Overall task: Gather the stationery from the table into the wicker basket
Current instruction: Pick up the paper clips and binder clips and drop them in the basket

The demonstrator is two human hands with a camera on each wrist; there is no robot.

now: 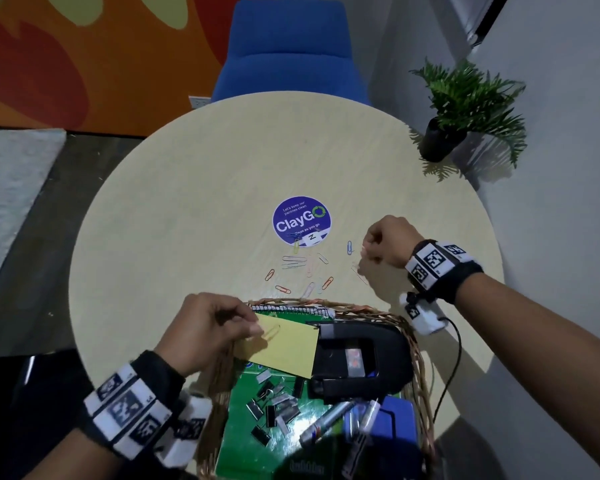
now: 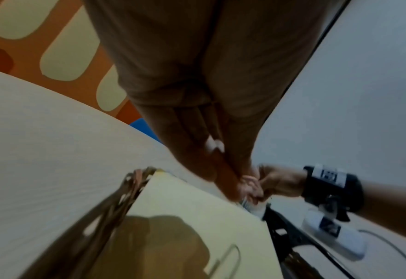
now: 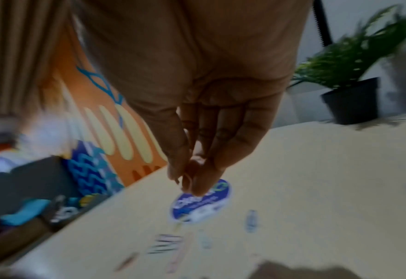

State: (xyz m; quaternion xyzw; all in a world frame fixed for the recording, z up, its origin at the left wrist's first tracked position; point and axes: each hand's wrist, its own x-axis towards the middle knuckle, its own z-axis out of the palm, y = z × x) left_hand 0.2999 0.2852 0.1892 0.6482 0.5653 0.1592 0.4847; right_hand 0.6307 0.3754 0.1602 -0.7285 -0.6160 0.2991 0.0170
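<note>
Step in hand, by judgement: clearing loose paper clips [image 1: 300,268], scattered mid-frame on the round desk [image 1: 194,188] just beyond the wicker basket [image 1: 417,355] at bottom centre. Left hand [image 1: 207,329] pinches a yellow paper clip [image 1: 270,331] over a yellow notepad [image 1: 281,348] in the basket; right hand [image 1: 385,244] has fingertips pressed together, contents indiscernible. Next: release into basket, then fine pinches for flat clips. Room: ClayGo sticker [image 1: 301,220], potted plant [image 1: 465,109], blue chair [image 1: 291,46], orange mural wall [image 1: 84,57].
</note>
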